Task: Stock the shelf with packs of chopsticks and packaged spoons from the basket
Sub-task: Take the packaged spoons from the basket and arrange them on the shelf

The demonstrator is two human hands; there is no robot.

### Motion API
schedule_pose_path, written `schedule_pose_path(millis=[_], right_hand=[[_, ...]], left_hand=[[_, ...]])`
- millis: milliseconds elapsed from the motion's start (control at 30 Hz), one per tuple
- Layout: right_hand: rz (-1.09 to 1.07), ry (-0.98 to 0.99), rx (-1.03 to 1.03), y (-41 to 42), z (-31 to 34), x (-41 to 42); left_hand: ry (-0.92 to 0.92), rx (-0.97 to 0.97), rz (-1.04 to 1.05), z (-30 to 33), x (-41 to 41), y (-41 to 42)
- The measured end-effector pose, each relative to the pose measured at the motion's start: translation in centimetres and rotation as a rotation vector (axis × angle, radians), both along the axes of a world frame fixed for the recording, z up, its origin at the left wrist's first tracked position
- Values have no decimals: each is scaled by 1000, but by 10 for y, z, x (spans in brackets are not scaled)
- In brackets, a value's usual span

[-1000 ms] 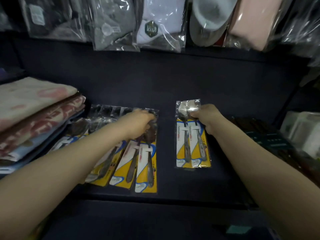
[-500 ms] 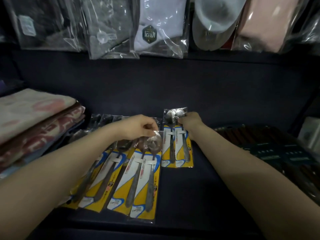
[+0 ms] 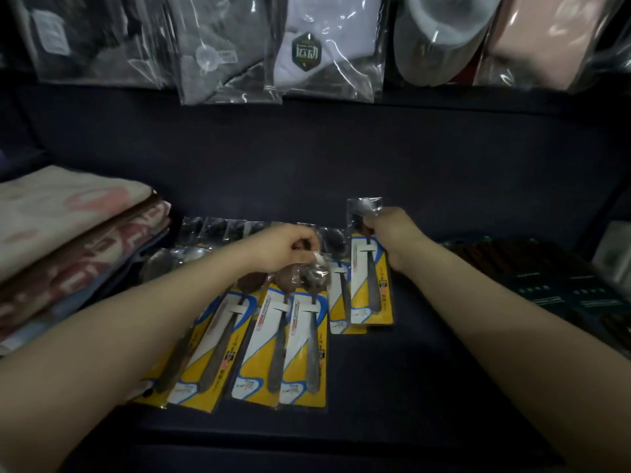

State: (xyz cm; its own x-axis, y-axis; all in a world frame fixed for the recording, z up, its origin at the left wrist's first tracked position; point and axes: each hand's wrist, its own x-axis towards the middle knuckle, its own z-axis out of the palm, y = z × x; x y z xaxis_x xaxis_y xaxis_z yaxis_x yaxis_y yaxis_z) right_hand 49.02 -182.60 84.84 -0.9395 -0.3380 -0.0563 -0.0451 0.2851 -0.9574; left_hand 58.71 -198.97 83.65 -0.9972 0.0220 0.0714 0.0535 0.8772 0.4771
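We work over a dark, flat shelf (image 3: 392, 380) that carries the stock. Our left hand (image 3: 283, 247) reaches in from the lower left; its grip is closed, thumb and fingers pinching the clear plastic top of a yellow-and-white carded spoon pack (image 3: 304, 339). That pack lies flat as the right-most member of a fanned row of similar yellow-carded spoon packs (image 3: 211, 356), which overlap one another and run from the shelf's front left toward its centre, spoon bowls pointing to the rear. Our right hand (image 3: 392, 237) reaches in from the lower right; its grip is closed around the upper part of a second yellow-and-white carded spoon pack (image 3: 370, 285), near the spoon bowl end. This pack lies over another pack of the same kind (image 3: 338, 302), just right of the fanned row, near the middle of the shelf. At the left edge of the shelf sits a stack of folded pink and red patterned towels (image 3: 68, 233). At the right edge lie dark boxed chopstick packs (image 3: 546, 278), dim and hard to read. Above the rear edge hang clear plastic bags of socks and cloth goods (image 3: 307, 49).
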Motion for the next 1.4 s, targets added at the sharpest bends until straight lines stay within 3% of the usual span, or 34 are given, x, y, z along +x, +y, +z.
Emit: schedule_pose_path(millis=[133,367,433,533,633,800,1000,1200,1300,1400], right_hand=[[130,9,102,13,-11,28],[64,12,87,19,-25,59],[39,138,190,19,-28,71],[48,393,506,24,-33,84],[128,563,582,35,-33,105],[459,596,774,33,-46,140],[447,690,906,19,-50,145],[397,798,902,21,-39,163],[452,848,772,27,-28,194],[566,861,873,18,-31,216]], left_hand=[[18,-50,10,-4,0,0],[120,-319,-10,10,43,14],[75,-348,-62,12,72,21],[-22,-435,-96,6,116,28],[-65,-484,-98,-4,152,21],[-155,-374,-28,-24,172,7],[-172,-217,6,-33,171,11],[19,-148,15,-37,181,7],[176,-233,85,-38,207,-3],[169,-303,227,-43,224,-16]])
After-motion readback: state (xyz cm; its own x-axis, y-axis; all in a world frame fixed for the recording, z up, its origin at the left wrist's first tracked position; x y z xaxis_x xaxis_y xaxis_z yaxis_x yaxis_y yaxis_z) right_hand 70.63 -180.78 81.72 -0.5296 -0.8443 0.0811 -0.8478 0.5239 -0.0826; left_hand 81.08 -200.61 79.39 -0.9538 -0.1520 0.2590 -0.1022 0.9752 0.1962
